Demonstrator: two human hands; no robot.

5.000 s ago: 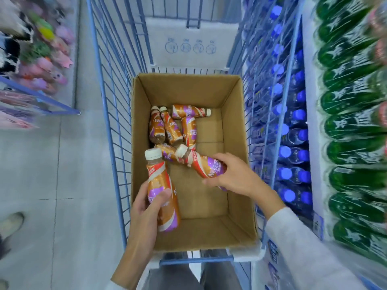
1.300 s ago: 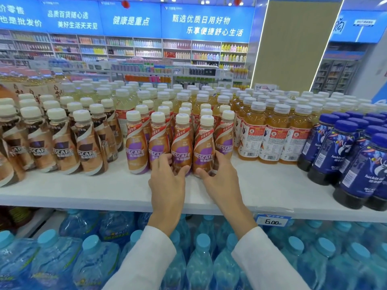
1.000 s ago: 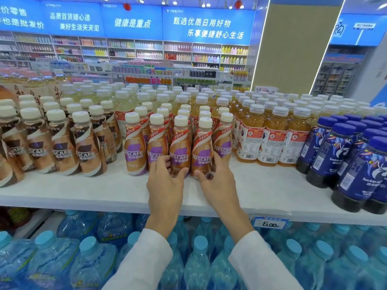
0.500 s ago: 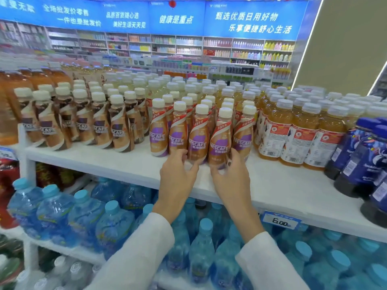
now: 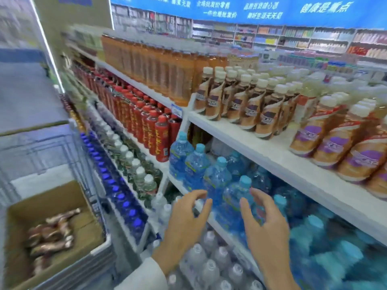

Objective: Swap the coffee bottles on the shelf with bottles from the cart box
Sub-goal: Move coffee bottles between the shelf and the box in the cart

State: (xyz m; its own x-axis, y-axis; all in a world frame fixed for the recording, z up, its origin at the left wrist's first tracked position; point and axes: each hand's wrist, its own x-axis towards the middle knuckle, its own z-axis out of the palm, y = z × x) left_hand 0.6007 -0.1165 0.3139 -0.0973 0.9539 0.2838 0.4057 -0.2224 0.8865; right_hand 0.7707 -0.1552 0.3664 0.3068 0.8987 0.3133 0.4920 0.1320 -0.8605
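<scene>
Both hands are empty: the left hand [image 5: 186,222] and the right hand [image 5: 266,225] hang side by side in front of the blue-capped water bottles [image 5: 217,176], fingers loosely curled and spread, touching nothing. They sit below the white shelf [image 5: 261,151] and to the right of the cardboard box [image 5: 48,197], which rides in the blue wire cart [image 5: 41,155] at the lower left. The purple-label coffee bottles [image 5: 335,147] stand upright in a tight block at the right end of the shelf, just beside a block of brown-label coffee bottles [image 5: 251,105]. In the box a loose heap of coffee bottles [image 5: 54,233] lies on its side — blurred, so their labels and number cannot be read. By my reading the job is mid-cycle, with no bottle in hand, and there is more swapping to do, since the box is far from emptied. How many of the shelf's bottles have already been exchanged cannot be told, because swapped and unswapped ones look alike — the next step is probably a reach toward the box.
</scene>
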